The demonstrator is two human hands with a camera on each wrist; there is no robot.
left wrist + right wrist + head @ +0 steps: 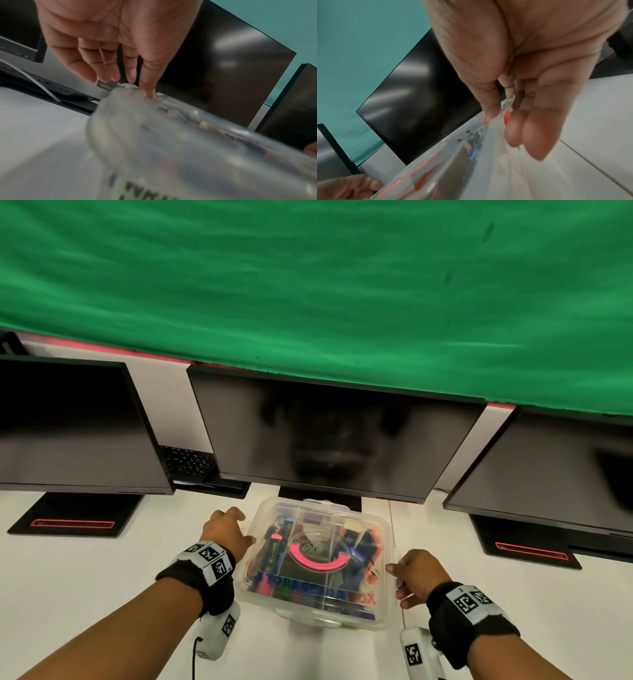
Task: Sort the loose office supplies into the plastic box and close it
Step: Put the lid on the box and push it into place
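The plastic box (318,563) is taken as the landmark: it is set on the white desk (85,577) directly ahead of the person, between the two hands, with its lid (308,510) laid over it and the sorted supplies seen through the clear plastic, a pink curved handle (317,561) showing at its middle. Its long axis cannot be told with certainty; from the head view it appears nearly square, running slightly away from the person. The left hand (227,530) is placed at the box's left edge toward the far corner, fingers loosely extended, and in the left wrist view a fingertip (149,93) is seen touching the lid's rim. The right hand (412,575) is placed at the box's right edge nearer the front; in the right wrist view its thumb and fingers (530,138) are pinched on the lid's edge. Both hands are about equally near, one to each side. The closing is judged to turn on the rim being pressed down evenly on both sides; whether the latches are caught cannot be told. Behind the box a dark monitor (342,433) is stood, with further monitors to either side, a keyboard (186,462) behind and to the left, and a green backdrop (308,285) hung above.
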